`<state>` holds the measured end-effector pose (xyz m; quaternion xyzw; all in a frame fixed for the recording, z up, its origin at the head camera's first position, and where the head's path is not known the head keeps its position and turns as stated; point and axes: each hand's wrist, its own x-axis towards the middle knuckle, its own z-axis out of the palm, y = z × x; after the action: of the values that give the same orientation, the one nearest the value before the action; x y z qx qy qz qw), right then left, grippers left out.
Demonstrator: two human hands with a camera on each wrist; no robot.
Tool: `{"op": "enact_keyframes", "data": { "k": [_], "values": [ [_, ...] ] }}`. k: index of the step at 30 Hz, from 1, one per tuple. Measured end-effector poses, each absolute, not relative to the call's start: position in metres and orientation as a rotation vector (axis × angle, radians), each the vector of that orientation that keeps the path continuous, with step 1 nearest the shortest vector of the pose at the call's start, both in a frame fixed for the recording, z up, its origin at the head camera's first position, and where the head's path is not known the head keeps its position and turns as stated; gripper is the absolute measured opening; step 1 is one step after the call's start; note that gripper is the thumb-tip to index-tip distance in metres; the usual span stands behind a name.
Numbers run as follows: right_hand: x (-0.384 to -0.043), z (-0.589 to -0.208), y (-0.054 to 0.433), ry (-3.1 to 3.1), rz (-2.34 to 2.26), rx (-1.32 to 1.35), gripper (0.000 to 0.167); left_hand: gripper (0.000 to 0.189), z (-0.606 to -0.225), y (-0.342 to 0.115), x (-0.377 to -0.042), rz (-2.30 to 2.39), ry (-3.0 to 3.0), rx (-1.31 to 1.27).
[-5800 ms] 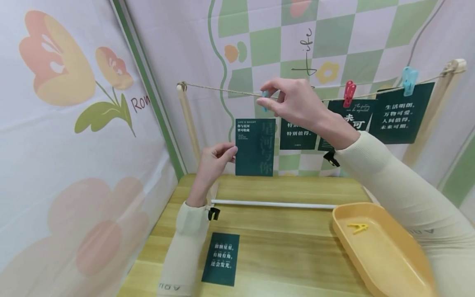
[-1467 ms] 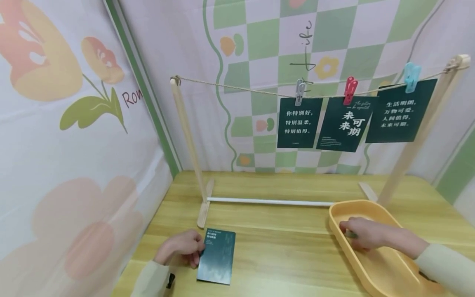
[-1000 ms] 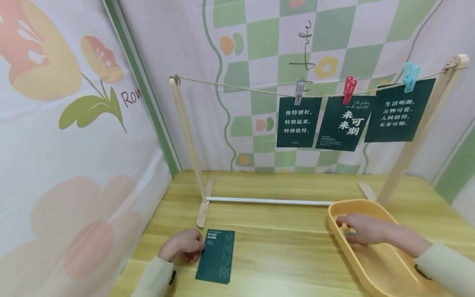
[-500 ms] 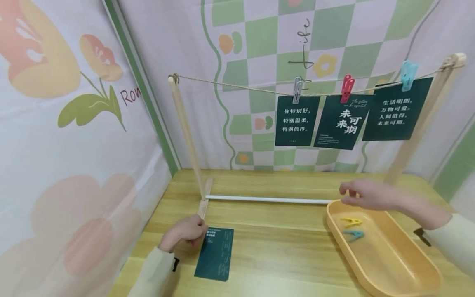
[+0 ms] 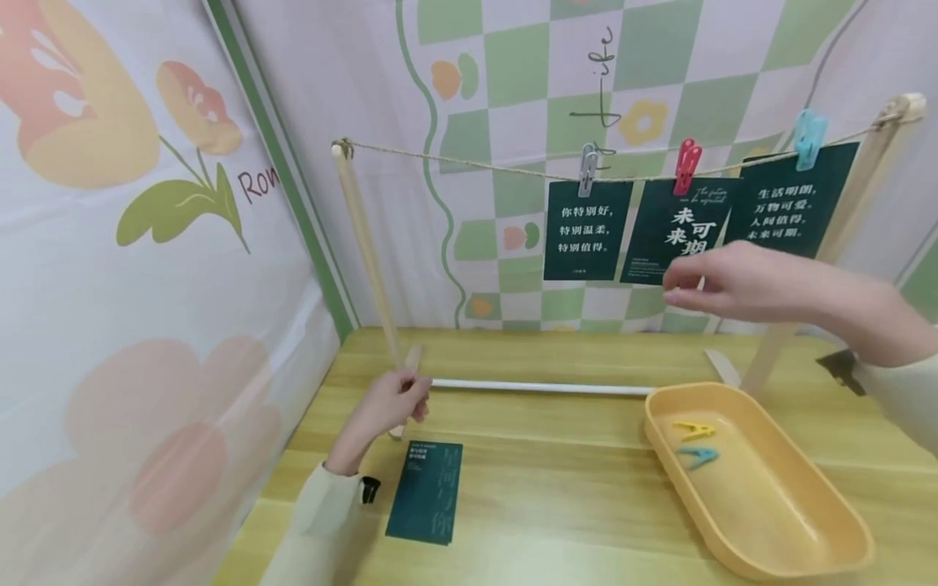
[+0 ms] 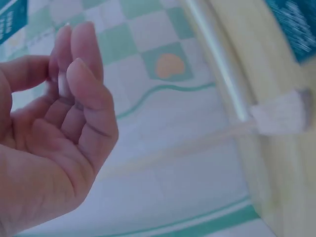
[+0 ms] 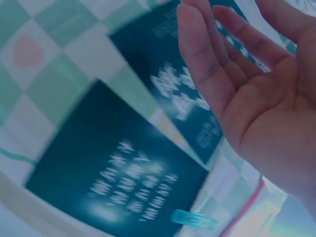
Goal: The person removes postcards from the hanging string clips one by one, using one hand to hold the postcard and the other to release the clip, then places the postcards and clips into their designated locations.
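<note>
My right hand [image 5: 740, 281] hovers before the hung cards, fingers loosely bent and holding nothing. In the right wrist view that hand [image 7: 261, 94] shows a bare palm beside a card [image 7: 123, 173]. My left hand [image 5: 388, 403], also holding nothing, is raised by the rack's left foot; its palm [image 6: 59, 128] shows in the left wrist view. Below it, a dark green card [image 5: 425, 492] lies on the table, a sliver of another peeking from under it. Three cards hang from the twine [image 5: 454, 164] by a grey clothespin [image 5: 587, 171], a red clothespin [image 5: 686, 167] and a light blue clothespin [image 5: 809, 140].
A yellow-orange tray [image 5: 799, 533] at the right holds a yellow clothespin [image 5: 694, 430] and a blue clothespin [image 5: 699, 455]. The wooden rack's left post [image 5: 370, 252] and right post [image 5: 857, 195] carry the twine, with a white rod [image 5: 542, 387] low between them.
Earlier my left hand held a card up while my right pinched a blue clothespin at the twine. That card now lies on the table and a blue clothespin in the tray. Both hands have risen.
</note>
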<state>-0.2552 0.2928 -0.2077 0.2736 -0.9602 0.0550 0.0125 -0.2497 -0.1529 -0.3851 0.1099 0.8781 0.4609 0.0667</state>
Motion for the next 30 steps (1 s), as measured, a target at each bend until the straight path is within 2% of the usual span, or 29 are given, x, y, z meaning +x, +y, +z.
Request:
{"op": "enact_keyframes", "data": {
  "k": [7, 15, 20, 30],
  "values": [
    [-0.256, -0.179, 0.275, -2.842, 0.16, 0.852, 0.006, 0.035, -0.359, -0.131, -0.258, 1.493, 2.667, 0.311],
    [-0.264, -0.163, 0.259, -2.438, 0.264, 0.935, 0.003, 0.029, -0.341, -0.1, -0.267, 1.655, 2.654, 0.404],
    [-0.272, -0.158, 0.247, -2.369, 0.338, 0.856, 0.013, 0.023, -0.332, -0.08, -0.275, 1.748, 2.664, 0.503],
    [-0.29, -0.145, 0.225, -2.5, 0.534, 0.573, 0.037, 0.024, -0.315, -0.046, -0.289, 1.88, 2.593, 0.579]
  ]
}}
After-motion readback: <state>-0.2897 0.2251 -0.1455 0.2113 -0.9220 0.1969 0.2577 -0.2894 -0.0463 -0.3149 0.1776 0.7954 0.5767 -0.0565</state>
